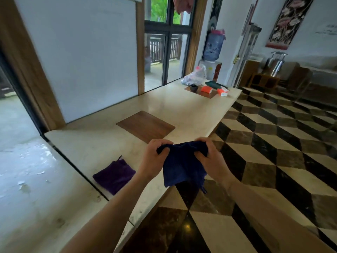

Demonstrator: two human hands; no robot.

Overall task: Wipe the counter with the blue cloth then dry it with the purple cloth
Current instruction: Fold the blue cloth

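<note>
- We see both bare hands raised over the near edge of the pale stone surface (164, 105), holding the blue cloth (183, 164) up between them.
- Left hand (155, 157) is clenched on the cloth's upper left corner, fingers curled over the bunched fabric.
- Right hand (209, 156) is clenched on the upper right corner, same sort of grip.
- The blue cloth hangs down from the two grips, top edge gathered, lower part loose; a small loop tag dangles at its lower right corner. It looks lifted off the surface, with the lower edge hanging over the surface's front edge and the floor side.
- The purple cloth (114, 175) lies flat on the surface to the left of the left forearm, folded roughly square, apart from the blue cloth, nobody touching it.
- A brown wooden board (145, 126) lies flat on the surface just beyond the hands.
- At the far end of the surface we see a second board carrying a dark cup (193, 88), orange-and-white packs (207, 89), a dark green flat item, and a clear plastic bag (194, 77) behind them.
- A checkered floor (273, 152) in black, brown and cream runs along the right.
</note>
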